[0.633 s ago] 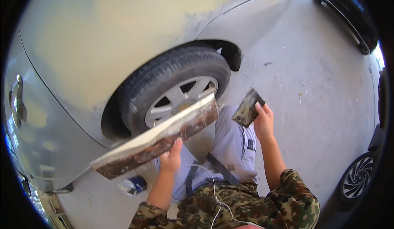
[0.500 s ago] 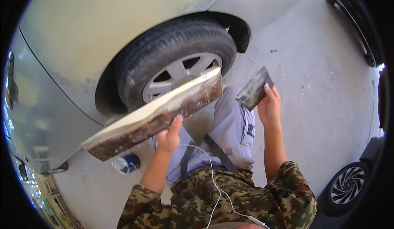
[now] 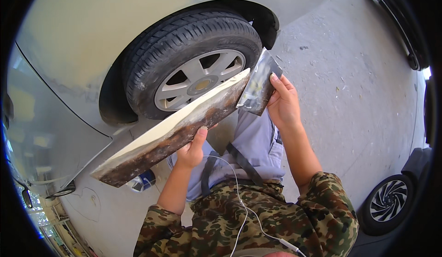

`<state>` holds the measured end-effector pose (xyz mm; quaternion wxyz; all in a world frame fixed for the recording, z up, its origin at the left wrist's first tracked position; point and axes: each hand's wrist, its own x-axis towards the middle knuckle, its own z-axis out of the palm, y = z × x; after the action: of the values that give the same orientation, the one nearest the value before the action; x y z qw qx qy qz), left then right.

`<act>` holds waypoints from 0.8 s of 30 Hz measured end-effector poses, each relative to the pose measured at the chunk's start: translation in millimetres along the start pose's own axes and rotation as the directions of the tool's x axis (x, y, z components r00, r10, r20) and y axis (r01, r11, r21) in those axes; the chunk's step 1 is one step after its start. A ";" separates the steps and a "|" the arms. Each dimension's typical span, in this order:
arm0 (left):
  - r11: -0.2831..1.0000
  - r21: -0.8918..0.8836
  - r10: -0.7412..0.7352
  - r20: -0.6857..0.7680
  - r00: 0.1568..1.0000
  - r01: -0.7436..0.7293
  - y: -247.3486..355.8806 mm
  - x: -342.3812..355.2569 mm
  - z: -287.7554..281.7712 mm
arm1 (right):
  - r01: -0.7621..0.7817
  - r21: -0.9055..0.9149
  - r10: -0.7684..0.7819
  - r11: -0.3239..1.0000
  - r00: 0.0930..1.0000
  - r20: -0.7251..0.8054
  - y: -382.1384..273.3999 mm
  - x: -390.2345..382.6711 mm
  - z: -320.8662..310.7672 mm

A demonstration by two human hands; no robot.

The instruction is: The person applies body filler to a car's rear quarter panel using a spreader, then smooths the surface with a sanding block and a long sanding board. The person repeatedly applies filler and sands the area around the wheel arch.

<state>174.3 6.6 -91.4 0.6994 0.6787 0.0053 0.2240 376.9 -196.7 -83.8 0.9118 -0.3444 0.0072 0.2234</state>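
My left hand point(image 3: 192, 147) grips a long wooden board point(image 3: 170, 130) from below; its top face is coated with pale filler and it slants up to the right. My right hand point(image 3: 283, 104) holds a flat metal spreader blade point(image 3: 258, 87) against the board's upper right end. Both are held in front of a silver car's wheel point(image 3: 193, 68), over my knee in grey trousers point(image 3: 258, 151).
The silver car body point(image 3: 92, 36) with pale filler patches fills the upper left. A small blue and white can point(image 3: 140, 181) lies on the concrete floor point(image 3: 350, 96) under the board. A dark car's wheel point(image 3: 388, 201) is at lower right, another dark vehicle point(image 3: 396, 17) at upper right.
The right hand has brought the spreader leftward until it meets the board's right end. The view has shifted, so the wheel sits higher and more central.
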 end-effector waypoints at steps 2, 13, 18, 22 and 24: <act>1.000 -0.020 0.010 0.010 1.000 -0.010 1.3 -0.2 1.9 | 0.008 -0.011 -0.008 1.000 1.000 0.009 3.4 0.9 0.2; 0.996 0.046 -0.081 0.055 0.995 0.078 15.2 7.5 2.1 | -0.091 -0.122 0.102 0.988 0.991 0.090 11.3 7.5 9.3; 0.985 0.118 -0.126 0.019 0.992 0.122 24.8 10.7 8.7 | -0.121 -0.325 0.137 0.938 0.990 0.029 16.8 3.1 16.8; 0.945 0.310 -0.121 0.048 0.991 0.100 29.0 13.0 6.7 | -0.123 -0.492 0.191 0.862 0.977 0.091 22.5 -0.7 21.9; 0.890 0.451 -0.126 0.094 0.988 0.070 28.4 14.2 3.3 | -0.103 -0.489 0.196 0.866 0.970 0.143 25.2 -5.1 25.1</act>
<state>179.4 7.5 -59.9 0.5346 0.8321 0.0484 0.1397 358.4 -166.2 -79.6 0.7748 -0.5346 -0.1074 0.3198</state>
